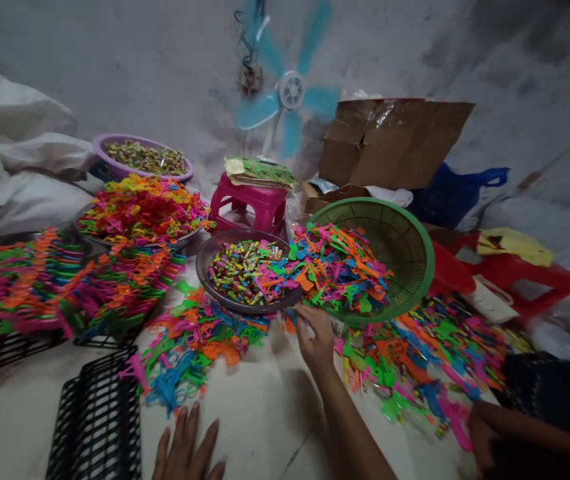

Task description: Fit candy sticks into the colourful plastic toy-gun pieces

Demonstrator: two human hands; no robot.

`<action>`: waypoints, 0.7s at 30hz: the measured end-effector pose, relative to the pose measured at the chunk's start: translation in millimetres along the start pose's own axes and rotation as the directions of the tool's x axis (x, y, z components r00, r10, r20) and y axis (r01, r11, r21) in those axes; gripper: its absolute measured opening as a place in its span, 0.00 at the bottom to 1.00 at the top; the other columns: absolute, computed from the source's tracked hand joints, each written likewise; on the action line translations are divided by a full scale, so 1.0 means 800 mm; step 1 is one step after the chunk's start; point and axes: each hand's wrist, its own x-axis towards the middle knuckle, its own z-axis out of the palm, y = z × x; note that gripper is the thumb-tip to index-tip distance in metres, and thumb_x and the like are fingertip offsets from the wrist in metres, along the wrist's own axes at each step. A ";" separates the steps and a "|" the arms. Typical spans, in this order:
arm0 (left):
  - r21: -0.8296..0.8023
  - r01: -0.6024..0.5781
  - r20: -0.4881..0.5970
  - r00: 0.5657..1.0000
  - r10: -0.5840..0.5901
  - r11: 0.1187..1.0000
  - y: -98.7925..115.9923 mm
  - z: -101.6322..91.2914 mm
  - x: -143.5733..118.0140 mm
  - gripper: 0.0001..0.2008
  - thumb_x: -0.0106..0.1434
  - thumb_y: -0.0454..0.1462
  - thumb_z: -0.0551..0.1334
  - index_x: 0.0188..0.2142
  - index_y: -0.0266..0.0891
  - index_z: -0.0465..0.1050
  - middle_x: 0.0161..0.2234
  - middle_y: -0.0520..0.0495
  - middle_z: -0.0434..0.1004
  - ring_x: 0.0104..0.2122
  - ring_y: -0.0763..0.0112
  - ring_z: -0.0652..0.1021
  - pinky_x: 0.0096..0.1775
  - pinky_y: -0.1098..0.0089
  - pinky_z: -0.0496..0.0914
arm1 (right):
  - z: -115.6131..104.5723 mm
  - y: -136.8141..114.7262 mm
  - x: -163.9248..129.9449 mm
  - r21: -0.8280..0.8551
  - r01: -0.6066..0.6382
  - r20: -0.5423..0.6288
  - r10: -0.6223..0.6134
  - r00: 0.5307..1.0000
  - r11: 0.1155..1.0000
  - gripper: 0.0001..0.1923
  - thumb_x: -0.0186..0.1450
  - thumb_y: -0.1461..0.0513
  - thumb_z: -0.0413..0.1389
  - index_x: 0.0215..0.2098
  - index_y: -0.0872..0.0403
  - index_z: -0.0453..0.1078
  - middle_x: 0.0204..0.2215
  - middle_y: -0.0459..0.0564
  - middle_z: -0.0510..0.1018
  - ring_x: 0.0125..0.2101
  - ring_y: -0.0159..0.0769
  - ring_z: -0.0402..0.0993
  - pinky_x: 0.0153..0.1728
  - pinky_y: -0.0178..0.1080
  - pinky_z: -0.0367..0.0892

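My left hand (187,447) lies at the bottom edge, fingers spread on the pale work surface (259,407). Just beyond it is a loose heap of colourful plastic toy guns (179,373). My right hand (317,340) reaches in between the grey bowl (205,283) and the green basket (427,267). Its fingers are drawn together; what they hold, if anything, is too blurred to make out. The bowl contains small shiny wrapped cylinders (242,267). More toy guns (339,267) are piled in the basket.
Black plastic racks (97,413) lie at left, beside rows of toy guns (119,287). Behind stand a purple basin (99,147), a pink stool (249,200), a spinning fan (292,90) and a cardboard box (389,143). Part of a person's limb (525,433) is at lower right.
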 end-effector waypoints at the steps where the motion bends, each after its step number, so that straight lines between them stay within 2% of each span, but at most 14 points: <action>1: 0.004 -0.005 -0.011 1.000 0.005 1.000 0.000 -0.002 0.002 0.21 0.55 0.42 0.57 0.50 0.49 0.65 0.53 0.42 0.64 0.57 0.54 0.55 0.50 0.55 0.57 | 0.006 -0.005 0.025 0.015 -0.018 -0.019 0.018 1.000 1.000 0.12 0.61 0.63 0.47 0.39 0.53 0.69 0.35 0.52 0.75 0.39 0.38 0.69 0.42 0.43 0.62; 3: 0.012 -0.012 -0.024 1.000 0.012 1.000 0.000 -0.005 0.005 0.21 0.55 0.42 0.57 0.50 0.49 0.65 0.54 0.43 0.63 0.58 0.55 0.54 0.51 0.55 0.56 | 0.022 -0.010 0.077 0.005 -0.048 -0.006 0.048 0.999 0.999 0.13 0.60 0.60 0.48 0.41 0.54 0.68 0.38 0.54 0.74 0.41 0.38 0.67 0.43 0.42 0.61; 4: 0.013 -0.017 -0.029 0.999 0.018 1.000 0.000 -0.006 0.006 0.22 0.55 0.41 0.58 0.50 0.49 0.65 0.54 0.43 0.63 0.58 0.55 0.53 0.51 0.55 0.56 | 0.032 -0.011 0.100 -0.014 -0.043 0.063 0.044 0.997 0.999 0.16 0.60 0.59 0.49 0.44 0.55 0.67 0.41 0.55 0.72 0.43 0.38 0.66 0.45 0.41 0.60; 5: 0.010 -0.026 -0.037 0.999 0.026 1.000 0.001 -0.006 0.007 0.22 0.55 0.41 0.58 0.50 0.49 0.64 0.55 0.43 0.62 0.59 0.55 0.52 0.51 0.55 0.56 | 0.046 -0.012 0.120 -0.048 -0.013 0.187 0.022 0.982 0.999 0.19 0.59 0.58 0.50 0.47 0.56 0.65 0.44 0.55 0.70 0.46 0.38 0.64 0.46 0.41 0.59; 6: 0.001 -0.032 -0.049 0.998 0.032 0.999 0.003 -0.006 0.008 0.22 0.54 0.41 0.58 0.50 0.48 0.65 0.56 0.42 0.60 0.59 0.54 0.50 0.51 0.54 0.56 | 0.061 -0.013 0.136 -0.081 0.037 0.344 -0.007 0.939 0.996 0.24 0.57 0.57 0.52 0.51 0.56 0.62 0.47 0.55 0.67 0.48 0.38 0.62 0.47 0.40 0.58; 7: -0.014 -0.021 -0.065 0.998 0.020 1.000 0.005 -0.005 0.008 0.22 0.54 0.41 0.59 0.50 0.48 0.65 0.57 0.41 0.58 0.59 0.53 0.49 0.51 0.53 0.56 | 0.078 -0.015 0.147 -0.102 0.100 0.503 -0.036 0.864 0.990 0.28 0.55 0.56 0.54 0.53 0.56 0.59 0.50 0.55 0.65 0.49 0.38 0.60 0.48 0.39 0.57; 8: -0.034 0.012 -0.081 0.997 -0.015 0.999 0.008 -0.005 0.009 0.21 0.53 0.40 0.59 0.49 0.47 0.66 0.58 0.41 0.55 0.59 0.51 0.48 0.51 0.52 0.56 | 0.097 -0.018 0.153 -0.112 0.163 0.637 -0.055 0.769 0.980 0.33 0.53 0.56 0.56 0.55 0.55 0.57 0.52 0.55 0.63 0.50 0.39 0.60 0.48 0.39 0.57; 9: -0.059 0.067 -0.095 0.993 -0.072 0.996 0.011 -0.006 0.010 0.21 0.53 0.39 0.59 0.48 0.46 0.67 0.59 0.40 0.52 0.59 0.49 0.47 0.51 0.49 0.55 | 0.115 -0.021 0.155 -0.112 0.213 0.734 -0.064 0.676 0.970 0.37 0.49 0.56 0.59 0.55 0.54 0.56 0.53 0.55 0.62 0.50 0.40 0.60 0.48 0.39 0.57; 10: -0.083 0.139 -0.100 0.984 -0.147 0.987 0.014 -0.007 0.011 0.20 0.53 0.37 0.58 0.48 0.45 0.67 0.60 0.40 0.48 0.59 0.47 0.47 0.51 0.47 0.54 | 0.134 -0.024 0.154 -0.111 0.246 0.792 -0.064 0.607 0.963 0.39 0.46 0.57 0.62 0.55 0.53 0.57 0.53 0.55 0.61 0.50 0.42 0.60 0.47 0.39 0.58; 11: -0.101 0.218 -0.098 0.969 -0.228 0.971 0.018 -0.010 0.013 0.21 0.53 0.36 0.58 0.48 0.45 0.67 0.61 0.40 0.45 0.59 0.45 0.47 0.50 0.44 0.53 | 0.151 -0.028 0.150 -0.111 0.263 0.820 -0.061 0.569 0.958 0.41 0.42 0.59 0.64 0.54 0.52 0.59 0.53 0.54 0.61 0.49 0.44 0.60 0.46 0.41 0.58; 13: -0.102 0.318 -0.073 0.943 -0.326 0.943 0.022 -0.019 0.017 0.23 0.54 0.35 0.57 0.51 0.43 0.64 0.62 0.39 0.41 0.59 0.43 0.46 0.50 0.43 0.52 | 0.179 -0.035 0.139 -0.114 0.276 0.837 -0.058 0.544 0.954 0.40 0.39 0.63 0.65 0.52 0.50 0.62 0.54 0.55 0.61 0.49 0.50 0.59 0.45 0.45 0.58; 15: -0.062 0.299 -0.021 0.953 -0.301 0.952 0.024 -0.029 0.022 0.26 0.54 0.36 0.58 0.54 0.44 0.60 0.61 0.38 0.43 0.58 0.44 0.48 0.50 0.46 0.54 | 0.198 -0.040 0.132 -0.105 0.278 0.834 -0.068 0.548 0.955 0.36 0.40 0.66 0.64 0.49 0.51 0.65 0.54 0.56 0.60 0.49 0.54 0.58 0.45 0.48 0.57; 18: 0.004 0.207 0.075 0.976 -0.207 0.978 0.022 -0.043 0.028 0.27 0.55 0.38 0.58 0.55 0.46 0.58 0.59 0.38 0.51 0.58 0.46 0.51 0.51 0.48 0.53 | 0.211 -0.041 0.131 -0.081 0.265 0.805 -0.094 0.586 0.961 0.27 0.44 0.68 0.61 0.44 0.53 0.69 0.54 0.57 0.60 0.48 0.54 0.59 0.45 0.48 0.55; 21: 0.009 0.165 0.124 0.979 -0.165 0.986 0.022 -0.052 0.031 0.27 0.55 0.42 0.58 0.55 0.45 0.58 0.58 0.38 0.54 0.57 0.47 0.54 0.52 0.47 0.49 | 0.211 -0.038 0.138 -0.053 0.225 0.764 -0.106 0.637 0.973 0.19 0.47 0.70 0.58 0.38 0.54 0.72 0.48 0.56 0.67 0.43 0.48 0.63 0.43 0.43 0.58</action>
